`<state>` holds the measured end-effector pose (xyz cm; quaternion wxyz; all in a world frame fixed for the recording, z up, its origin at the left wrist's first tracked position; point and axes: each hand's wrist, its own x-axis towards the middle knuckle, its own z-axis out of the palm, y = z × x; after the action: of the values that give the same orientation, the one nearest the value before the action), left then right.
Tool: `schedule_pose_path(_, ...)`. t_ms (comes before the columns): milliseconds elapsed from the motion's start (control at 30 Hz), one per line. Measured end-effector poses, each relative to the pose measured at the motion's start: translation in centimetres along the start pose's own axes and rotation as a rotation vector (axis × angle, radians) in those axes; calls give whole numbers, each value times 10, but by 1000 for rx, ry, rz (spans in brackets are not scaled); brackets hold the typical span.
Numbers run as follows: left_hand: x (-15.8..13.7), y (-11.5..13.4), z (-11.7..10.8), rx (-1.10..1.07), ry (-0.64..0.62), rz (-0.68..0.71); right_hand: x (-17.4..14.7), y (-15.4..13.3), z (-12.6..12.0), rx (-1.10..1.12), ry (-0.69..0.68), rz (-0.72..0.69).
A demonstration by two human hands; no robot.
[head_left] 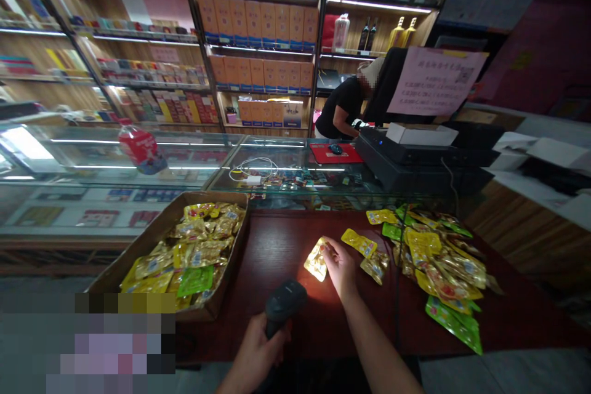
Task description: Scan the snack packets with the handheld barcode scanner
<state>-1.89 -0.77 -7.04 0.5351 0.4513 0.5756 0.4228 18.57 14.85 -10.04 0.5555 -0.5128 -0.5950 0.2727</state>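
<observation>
My left hand (262, 345) is wrapped round the handle of a black barcode scanner (285, 300). Light from the scanner falls on a small gold snack packet (316, 260), which my right hand (340, 268) pinches at its right edge just over the dark red tabletop (272, 240). Just right of my right hand lie a yellow packet (359, 242) and a gold packet (375, 267). Farther right is a loose heap of gold, yellow and green packets (443, 258). On the left, an open cardboard box (242, 240) holds many similar packets (203, 252).
Behind the table runs a glass display counter (194, 163) with a white cable (253, 178) and a red mouse pad (337, 152). A dark monitor with a pink notice (429, 83) stands at right. Behind the counter a person in black (341, 108) bends over. Stocked shelves line the wall.
</observation>
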Motion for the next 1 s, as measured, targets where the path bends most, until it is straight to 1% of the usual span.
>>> schedule_pose_path(267, 0, -1, 1, -13, 42, -26, 0, -2, -1, -47, -35, 19)
schedule_pose_path(500, 1, 2, 1, -39, 26, -45, 0, -3, 0, -40, -51, 37)
schedule_pose_path(633, 1, 4, 1, -3, -8, -30, -1, 0, 1, -31, -52, 49)
schedule_pose_path(800, 3, 3, 1, -4, -32, -47, -1, -1, 1, -5, -43, 53)
schedule_pose_path(900, 2, 10, 3, 36, -48, -54, 1, -3, 0, 25, -42, 54)
schedule_pose_path(1000, -1, 24, 7, 69, -35, -69, 2, -4, -1, 37, -16, 49)
